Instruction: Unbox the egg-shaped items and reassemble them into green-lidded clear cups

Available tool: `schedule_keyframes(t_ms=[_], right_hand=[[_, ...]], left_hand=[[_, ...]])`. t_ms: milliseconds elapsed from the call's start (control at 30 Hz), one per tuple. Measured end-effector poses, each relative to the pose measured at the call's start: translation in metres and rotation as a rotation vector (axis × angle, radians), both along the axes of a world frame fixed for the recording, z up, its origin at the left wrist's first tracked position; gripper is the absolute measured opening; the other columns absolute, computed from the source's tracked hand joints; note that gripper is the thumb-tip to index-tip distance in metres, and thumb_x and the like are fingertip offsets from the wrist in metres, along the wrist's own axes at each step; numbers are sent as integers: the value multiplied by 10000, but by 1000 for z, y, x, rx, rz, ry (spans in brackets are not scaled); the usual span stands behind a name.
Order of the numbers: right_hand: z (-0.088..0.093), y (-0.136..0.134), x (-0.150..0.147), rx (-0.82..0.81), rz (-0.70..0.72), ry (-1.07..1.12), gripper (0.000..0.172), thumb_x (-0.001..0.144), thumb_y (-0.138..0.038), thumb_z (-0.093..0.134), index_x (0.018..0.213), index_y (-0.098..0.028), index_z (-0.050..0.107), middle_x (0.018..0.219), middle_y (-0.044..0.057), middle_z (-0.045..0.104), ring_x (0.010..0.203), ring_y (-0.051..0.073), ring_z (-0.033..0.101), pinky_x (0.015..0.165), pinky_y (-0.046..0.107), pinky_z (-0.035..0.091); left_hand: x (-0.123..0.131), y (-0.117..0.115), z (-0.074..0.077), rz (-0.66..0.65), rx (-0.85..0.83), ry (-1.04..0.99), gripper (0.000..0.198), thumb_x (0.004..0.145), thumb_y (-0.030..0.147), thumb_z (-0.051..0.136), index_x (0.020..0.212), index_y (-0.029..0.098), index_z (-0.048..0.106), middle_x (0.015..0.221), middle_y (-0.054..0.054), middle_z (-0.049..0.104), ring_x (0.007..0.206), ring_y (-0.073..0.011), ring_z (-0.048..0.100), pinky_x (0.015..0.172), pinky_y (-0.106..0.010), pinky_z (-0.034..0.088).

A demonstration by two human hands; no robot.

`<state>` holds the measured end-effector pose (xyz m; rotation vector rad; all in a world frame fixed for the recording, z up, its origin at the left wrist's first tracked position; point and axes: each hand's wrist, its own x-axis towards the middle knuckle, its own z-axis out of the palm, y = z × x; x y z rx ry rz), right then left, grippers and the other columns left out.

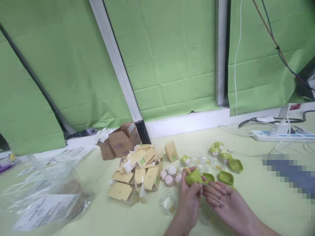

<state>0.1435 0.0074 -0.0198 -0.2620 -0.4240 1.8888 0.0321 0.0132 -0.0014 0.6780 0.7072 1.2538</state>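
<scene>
Hands low at centre of bench [103, 216]. Left hand [188, 200] wraps small green case [193, 177], fingers closed on it, case raised just over bench. Right hand [222, 198] just beside, fingers loosely bent, tips meeting case's right edge; whether they pinch anything, cannot tell. Green lids [226, 177] lie just behind right hand. Pink round pieces [169, 180] and heap of yellow cartons [137, 170] to left. Clear tub [168, 201] near left wrist.

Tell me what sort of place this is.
Probably a small packing or assembly bench: a pale table holds a heap of tan cartons, loose green lids and clear jars, the left hand holds a green piece, and a power strip lies by the green-draped wall.
</scene>
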Motion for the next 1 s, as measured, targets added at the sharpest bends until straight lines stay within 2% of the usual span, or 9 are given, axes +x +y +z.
schedule_keyframes(t_ms=[200,333,500,600,633,700,767,867,1000], right_hand=[[0,-4,1,-32,4,48,418,775,-170,491,565,-234,135,539,-104,61,439,92,48,428,206,255],[-4,-4,0,-20,-3,24,431,758,-160,504,565,-231,126,526,-109,63,437,84,44,419,179,250],[-2,7,12,24,9,-73,397,794,-238,497,523,-230,207,505,-93,174,403,79,185,435,208,322],[9,13,28,249,-98,-407,313,853,-369,490,586,-222,414,538,-43,409,468,115,411,534,274,416],[14,13,33,355,-169,-577,248,872,-394,484,694,-222,499,599,-21,497,547,143,496,599,296,443],[21,9,40,555,-279,-893,165,905,-385,473,945,-239,538,763,12,599,744,184,586,714,319,459],[24,3,43,730,-289,-1109,133,935,-324,437,1017,-257,516,854,20,607,832,181,592,747,309,459],[19,-4,39,961,-248,-1290,154,952,-252,362,915,-252,511,811,7,585,744,148,579,669,261,466],[3,2,33,1153,-373,-1488,195,896,-108,344,864,-251,473,781,-8,600,688,133,580,621,230,465]], left_hand=[[-1,-3,-2,0,-7,16,562,544,76,569,1081,197,455,676,55,549,519,-51,384,554,-182,330],[1,-4,-4,-6,21,23,530,539,60,557,1045,190,466,675,52,549,536,-53,400,558,-183,330],[-2,0,-1,47,27,-17,518,583,77,605,1063,196,452,757,20,591,557,-65,457,583,-208,364],[-9,7,0,97,5,-85,391,621,138,645,962,191,464,837,-2,606,536,-58,459,558,-213,359],[-11,9,1,77,-21,-104,346,626,165,654,917,184,469,845,-9,607,521,-54,452,540,-211,348],[-13,11,1,8,-82,-135,284,643,216,659,854,172,473,833,-17,608,503,-54,447,519,-209,331],[-12,11,0,-48,-123,-156,247,674,238,649,841,165,481,789,-13,602,514,-64,463,523,-208,328],[-9,8,-2,-100,-114,-176,220,722,247,630,872,158,496,737,-6,589,549,-88,488,544,-220,339],[-5,6,-7,-150,-58,-220,198,765,242,616,913,150,522,743,-9,586,587,-92,481,592,-234,358]])
